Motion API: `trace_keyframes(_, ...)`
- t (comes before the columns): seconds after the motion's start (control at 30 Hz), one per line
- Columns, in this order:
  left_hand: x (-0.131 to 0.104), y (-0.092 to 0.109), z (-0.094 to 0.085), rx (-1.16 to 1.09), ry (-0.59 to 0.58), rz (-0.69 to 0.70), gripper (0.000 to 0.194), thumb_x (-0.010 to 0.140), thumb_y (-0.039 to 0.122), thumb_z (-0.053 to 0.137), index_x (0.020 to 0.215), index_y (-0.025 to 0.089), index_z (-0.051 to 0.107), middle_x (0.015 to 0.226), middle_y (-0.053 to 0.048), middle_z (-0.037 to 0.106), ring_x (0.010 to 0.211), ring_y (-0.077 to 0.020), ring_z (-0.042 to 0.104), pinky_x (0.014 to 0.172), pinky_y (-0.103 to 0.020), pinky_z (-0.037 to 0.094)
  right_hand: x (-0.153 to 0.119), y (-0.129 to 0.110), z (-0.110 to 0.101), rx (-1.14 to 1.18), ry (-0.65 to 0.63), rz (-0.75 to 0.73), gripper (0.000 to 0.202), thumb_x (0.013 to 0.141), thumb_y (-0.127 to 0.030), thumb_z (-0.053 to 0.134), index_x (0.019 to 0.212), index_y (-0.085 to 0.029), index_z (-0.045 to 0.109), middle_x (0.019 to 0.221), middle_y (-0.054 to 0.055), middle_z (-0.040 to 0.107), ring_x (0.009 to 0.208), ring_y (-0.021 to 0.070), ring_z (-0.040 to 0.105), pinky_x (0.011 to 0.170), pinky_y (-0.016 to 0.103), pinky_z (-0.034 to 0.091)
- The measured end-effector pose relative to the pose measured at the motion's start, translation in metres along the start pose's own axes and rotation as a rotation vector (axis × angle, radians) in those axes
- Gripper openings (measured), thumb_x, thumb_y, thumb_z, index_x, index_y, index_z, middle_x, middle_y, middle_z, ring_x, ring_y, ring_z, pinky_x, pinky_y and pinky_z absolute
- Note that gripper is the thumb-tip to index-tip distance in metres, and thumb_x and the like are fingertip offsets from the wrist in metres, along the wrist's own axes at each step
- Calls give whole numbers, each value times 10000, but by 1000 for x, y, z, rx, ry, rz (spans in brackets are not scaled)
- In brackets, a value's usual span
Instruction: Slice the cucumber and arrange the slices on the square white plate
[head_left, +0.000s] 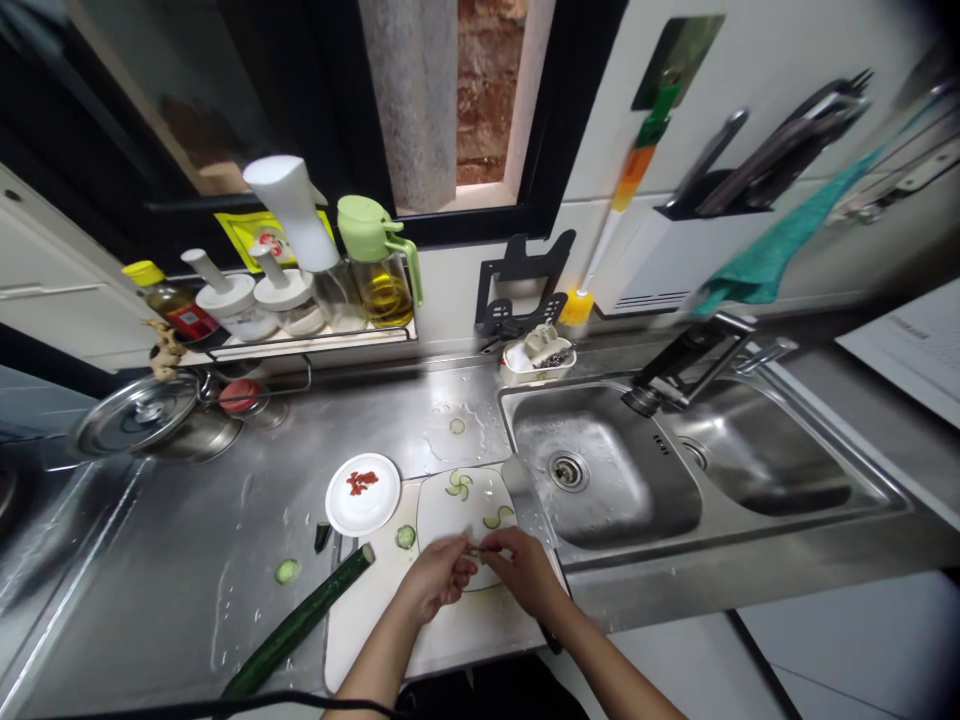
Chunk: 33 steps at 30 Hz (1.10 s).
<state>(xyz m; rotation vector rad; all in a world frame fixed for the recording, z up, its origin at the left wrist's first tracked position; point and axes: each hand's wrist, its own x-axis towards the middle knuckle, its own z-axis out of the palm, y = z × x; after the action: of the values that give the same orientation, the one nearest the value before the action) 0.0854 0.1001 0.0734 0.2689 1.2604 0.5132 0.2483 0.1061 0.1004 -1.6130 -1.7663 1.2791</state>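
Observation:
My left hand (442, 577) and my right hand (519, 570) meet over the near edge of a white square plate (484, 490). Both are closed, fingertips pinched together on a small pale green cucumber slice (476, 555), mostly hidden by the fingers. On the plate, thin cucumber slices (458, 485) form a curved pinwheel, and a few more curved slices (498, 517) lie at its right side. The plate rests on a pale cutting board (375, 620). A long cut cucumber (300, 620) lies across the board's left edge, and one round slice (406, 537) sits beside the plate.
A round white plate (382, 500) with small red pieces stands left of the square one. Another cucumber slice (286, 571) and a dark green cucumber end (322, 537) lie on the steel counter. To the right is a double sink (607, 450); a lidded pot (150, 415) stands left.

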Motion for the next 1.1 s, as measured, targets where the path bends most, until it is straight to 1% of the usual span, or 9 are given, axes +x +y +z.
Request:
trace_keyframes(0.13,7,0,6,-82,-58,-44,475,558,479,788,842,144,608,615,19,583,464,-39,458,432,-160,201,-6,6,-7,-12,10,-67,148,783,-296,576,768,-229,707,792,28,685,828,200,606,755,304,416)
trace_keyframes(0.23,14,0,9,-114,-47,13,455,473,336,841,823,145,622,608,30,577,468,-35,458,441,-164,220,-9,14,-10,-13,35,-72,138,768,-267,569,783,-228,701,794,26,684,830,199,604,754,303,415)
trace_keyframes(0.3,17,1,11,-92,-31,63,464,445,302,845,829,138,642,576,38,562,463,-36,446,448,-172,222,-10,20,-10,-22,49,-31,157,755,-250,561,837,-223,692,791,22,680,787,191,601,723,297,417)
trace_keyframes(0.43,23,4,15,63,16,149,424,478,338,826,809,119,679,543,25,570,475,-56,459,451,-189,226,-11,30,-10,-32,76,47,182,752,-222,505,865,-211,647,740,3,656,670,166,576,636,271,404)
trace_keyframes(0.53,29,7,19,247,112,271,314,561,328,780,781,123,692,572,4,614,501,-75,493,477,-203,304,-10,36,-9,-72,83,44,172,755,-199,475,790,-213,643,754,12,661,738,176,591,672,269,404)
trace_keyframes(0.67,39,12,21,520,207,446,147,665,239,679,777,148,703,634,-1,658,577,-102,558,592,-228,418,-2,40,-8,-151,96,102,202,781,-194,482,821,-210,679,805,30,685,808,191,600,723,274,404)
trace_keyframes(0.77,45,20,25,594,238,494,107,665,183,658,760,173,707,656,13,659,628,-110,574,646,-230,429,7,38,-8,-267,88,141,217,811,-184,480,848,-208,693,813,35,691,824,190,595,724,264,392)
trace_keyframes(0.9,49,29,32,690,254,553,135,695,141,613,771,197,709,678,22,665,661,-113,586,670,-224,426,16,32,-9,-434,73,181,235,855,-185,465,905,-209,694,850,38,689,854,181,584,735,253,373)
trace_keyframes(1.1,51,36,39,858,249,611,150,728,134,577,779,197,703,698,6,674,672,-125,597,675,-224,422,21,29,-10,-517,62,229,224,877,-202,467,912,-225,688,842,39,671,891,192,573,715,263,350)
